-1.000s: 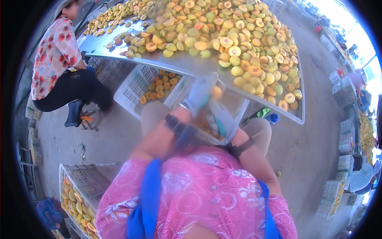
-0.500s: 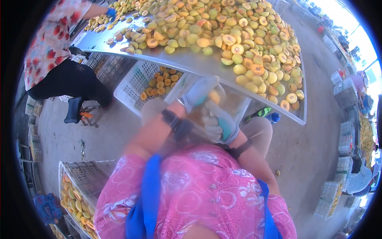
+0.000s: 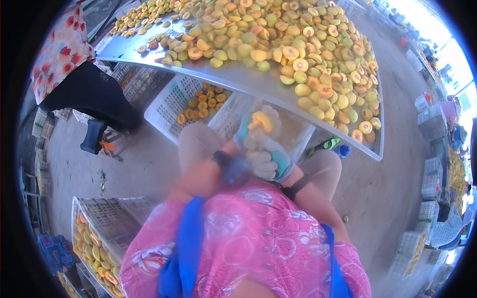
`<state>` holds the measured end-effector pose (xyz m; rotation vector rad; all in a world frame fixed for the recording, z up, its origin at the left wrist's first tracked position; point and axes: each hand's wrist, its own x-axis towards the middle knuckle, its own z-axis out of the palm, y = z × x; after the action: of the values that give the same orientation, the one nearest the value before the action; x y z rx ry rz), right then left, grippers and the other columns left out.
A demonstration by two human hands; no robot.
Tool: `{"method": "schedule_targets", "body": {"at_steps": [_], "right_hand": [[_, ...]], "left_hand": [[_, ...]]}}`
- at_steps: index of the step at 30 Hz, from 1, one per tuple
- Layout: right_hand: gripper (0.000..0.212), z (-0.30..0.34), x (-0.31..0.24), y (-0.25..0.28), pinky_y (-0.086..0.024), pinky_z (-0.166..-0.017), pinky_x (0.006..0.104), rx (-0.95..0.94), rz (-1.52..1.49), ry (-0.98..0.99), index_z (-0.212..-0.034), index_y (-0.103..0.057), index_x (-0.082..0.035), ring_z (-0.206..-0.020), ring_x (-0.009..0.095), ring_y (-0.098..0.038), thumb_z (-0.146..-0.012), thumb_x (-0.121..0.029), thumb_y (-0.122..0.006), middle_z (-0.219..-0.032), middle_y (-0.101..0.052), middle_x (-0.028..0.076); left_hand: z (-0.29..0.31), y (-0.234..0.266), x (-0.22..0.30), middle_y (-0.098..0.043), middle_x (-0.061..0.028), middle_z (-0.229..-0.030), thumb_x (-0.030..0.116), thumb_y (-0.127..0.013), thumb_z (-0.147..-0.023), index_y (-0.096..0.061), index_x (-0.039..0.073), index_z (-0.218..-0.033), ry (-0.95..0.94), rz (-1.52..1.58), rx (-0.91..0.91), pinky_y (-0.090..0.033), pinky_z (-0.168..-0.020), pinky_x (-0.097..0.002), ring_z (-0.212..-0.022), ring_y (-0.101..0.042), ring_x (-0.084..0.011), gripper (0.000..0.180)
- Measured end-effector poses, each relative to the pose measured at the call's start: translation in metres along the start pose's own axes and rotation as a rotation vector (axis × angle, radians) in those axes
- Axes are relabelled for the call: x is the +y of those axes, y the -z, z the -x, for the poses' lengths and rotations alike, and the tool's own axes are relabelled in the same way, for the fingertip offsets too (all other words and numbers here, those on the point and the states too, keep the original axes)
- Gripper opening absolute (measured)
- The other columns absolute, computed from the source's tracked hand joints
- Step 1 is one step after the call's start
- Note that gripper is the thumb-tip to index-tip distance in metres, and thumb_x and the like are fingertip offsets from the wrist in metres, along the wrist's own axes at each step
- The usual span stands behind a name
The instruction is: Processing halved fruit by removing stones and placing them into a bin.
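Daylight is flooding in at upper right, burning to white. Metal tabletop [image 3: 128,48] is catching glare at left. I am noting left hand [image 3: 243,130] and forearm [image 3: 196,179] blurring; edges are bowing toward the dark rim.

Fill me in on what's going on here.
A person in gloves is handling fruit at a metal table. The left hand holds an orange piece; the right hand is close against it, too blurred to tell whether it grips anything. Cut fruit lies heaped on the table, and more sits in a white crate below its edge. A co-worker in a flowered shirt is at the left.
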<state>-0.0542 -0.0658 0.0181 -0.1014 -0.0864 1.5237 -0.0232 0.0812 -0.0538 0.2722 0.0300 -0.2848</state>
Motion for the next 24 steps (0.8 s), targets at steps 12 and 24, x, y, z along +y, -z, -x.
{"method": "schedule_targets", "body": {"at_steps": [12,24], "right_hand": [[0.029,0.056,-0.024,0.027,-0.020,-0.033,0.0215,0.525,0.359,0.215,-0.086,-0.054,-0.020,-0.038,0.004,-0.027,-0.093,-0.048,-0.054,-0.054,-0.031,-0.011],[0.025,0.094,-0.043,0.015,-0.025,-0.037,0.0206,0.338,0.267,0.495,-0.085,-0.052,-0.019,-0.041,0.006,-0.029,-0.098,-0.040,-0.048,-0.056,-0.034,-0.008]], "left_hand": [[0.033,-0.053,0.112,-0.066,-0.0139,-0.093,0.044,-0.044,-0.098,-0.057,0.003,-0.102,-0.395,-0.243,0.430,-0.056,-0.075,-0.0468,-0.091,-0.064,-0.0324,0.043],[0.031,-0.018,0.148,-0.063,-0.0149,-0.098,0.034,-0.050,-0.095,-0.060,0.004,-0.108,-1.138,-1.983,0.727,-0.049,-0.081,-0.0407,-0.090,-0.061,-0.0295,0.034]]}}
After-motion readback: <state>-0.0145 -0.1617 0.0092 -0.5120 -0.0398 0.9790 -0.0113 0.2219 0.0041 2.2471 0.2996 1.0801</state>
